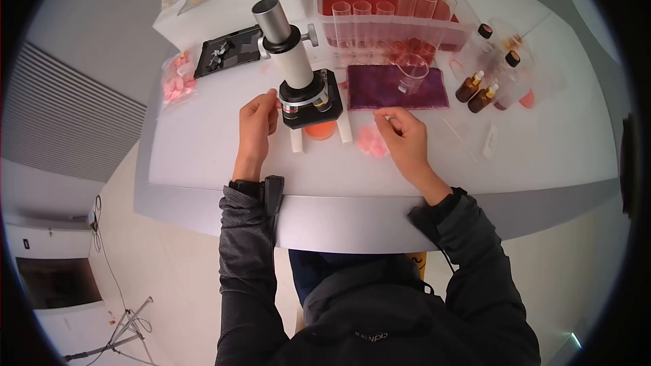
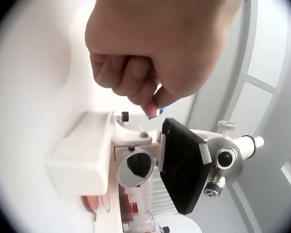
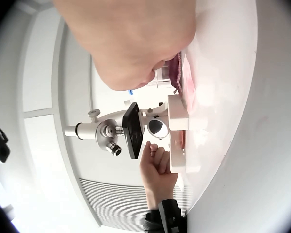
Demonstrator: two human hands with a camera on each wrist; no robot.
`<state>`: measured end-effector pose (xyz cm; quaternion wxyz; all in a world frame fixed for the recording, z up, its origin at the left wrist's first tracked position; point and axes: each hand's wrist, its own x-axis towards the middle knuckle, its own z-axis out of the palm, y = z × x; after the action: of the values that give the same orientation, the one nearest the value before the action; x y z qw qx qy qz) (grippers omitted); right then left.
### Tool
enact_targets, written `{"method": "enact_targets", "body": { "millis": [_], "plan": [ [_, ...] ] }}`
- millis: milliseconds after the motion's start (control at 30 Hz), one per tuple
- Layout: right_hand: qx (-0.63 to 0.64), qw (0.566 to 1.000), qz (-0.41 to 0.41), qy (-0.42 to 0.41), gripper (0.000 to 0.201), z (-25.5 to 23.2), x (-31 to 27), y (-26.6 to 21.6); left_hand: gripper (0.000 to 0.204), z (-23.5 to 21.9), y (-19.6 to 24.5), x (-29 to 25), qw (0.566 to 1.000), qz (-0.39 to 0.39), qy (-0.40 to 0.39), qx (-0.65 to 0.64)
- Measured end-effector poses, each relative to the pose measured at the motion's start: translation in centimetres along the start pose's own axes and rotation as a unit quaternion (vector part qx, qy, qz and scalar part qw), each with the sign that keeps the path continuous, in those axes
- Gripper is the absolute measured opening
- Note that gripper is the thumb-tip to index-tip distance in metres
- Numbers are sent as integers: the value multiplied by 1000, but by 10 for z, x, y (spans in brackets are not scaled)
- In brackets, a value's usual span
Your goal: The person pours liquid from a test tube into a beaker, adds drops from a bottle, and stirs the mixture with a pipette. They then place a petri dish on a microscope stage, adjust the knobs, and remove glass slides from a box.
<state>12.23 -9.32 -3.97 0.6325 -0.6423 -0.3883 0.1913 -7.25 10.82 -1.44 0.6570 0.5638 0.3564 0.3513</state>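
A white microscope [image 1: 296, 68] with a black stage [image 2: 184, 165] stands upright on the table. Beside its left side is my left hand [image 1: 256, 125], fingers curled and fingertips close to the stage edge; nothing shows between them in the left wrist view. Under the stage is a round mirror [image 3: 158, 128], and an orange-red dish [image 1: 321, 130] lies between the white feet. My right hand [image 1: 407, 141] hovers by a pile of pink cotton balls [image 1: 372, 141], fingers bent and thumb near the index finger. Whether it holds something thin, I cannot tell.
Behind my right hand, a glass beaker [image 1: 411, 74] stands on a purple cloth [image 1: 366, 88]. Farther back are test tubes [image 1: 362, 20] and a clear bin [image 1: 458, 10]. Brown dropper bottles [image 1: 481, 99] stand right; a black tray [image 1: 234, 52] and bagged pink cotton [image 1: 179, 80] lie left.
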Motion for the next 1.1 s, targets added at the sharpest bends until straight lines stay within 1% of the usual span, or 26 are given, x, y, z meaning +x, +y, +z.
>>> {"method": "enact_targets", "body": {
  "millis": [67, 133, 267, 367, 467, 567, 667, 733, 800, 900, 1000, 1100],
  "plan": [
    [-6, 1000, -3, 6, 7, 1, 0, -3, 28, -6, 5, -3, 998, -12, -43, 36],
    [-4, 1000, 2, 11, 7, 3, -2, -3, 21, -5, 9, -6, 997, -1, -56, 56],
    [0, 1000, 0, 12, 7, 1, -1, -6, 17, 1, 11, -10, 992, 5, -93, 87],
    [1, 1000, -1, 10, 7, 0, -1, -3, 17, 1, 16, -15, 982, -24, -109, 151],
    [4, 1000, -2, 8, 6, -1, 0, -3, 20, 9, 22, -17, 981, -11, -85, 175],
    [-8, 1000, -9, 10, 6, -2, -2, -4, 21, 11, 15, -15, 981, -17, -89, 173],
    [-14, 1000, -12, 5, 6, -4, -2, -5, 20, 18, 14, -17, 984, -18, -83, 156],
    [-14, 1000, -12, 2, 6, -6, -2, -4, 18, 17, 12, -15, 982, -19, -77, 174],
    [-13, 1000, -16, -3, 6, -6, -3, -3, 13, 19, 9, -16, 984, -12, -59, 170],
    [11, 1000, -10, -8, 6, -6, -3, -2, 10, 19, 4, -15, 982, -4, -48, 181],
    [0, 1000, -16, -6, 6, -5, -2, -2, 9, 18, 4, -15, 982, -14, -53, 181],
    [-10, 1000, -21, -8, 6, -6, -1, -1, 11, 19, -2, -14, 976, 18, -45, 211]
  ]
}}
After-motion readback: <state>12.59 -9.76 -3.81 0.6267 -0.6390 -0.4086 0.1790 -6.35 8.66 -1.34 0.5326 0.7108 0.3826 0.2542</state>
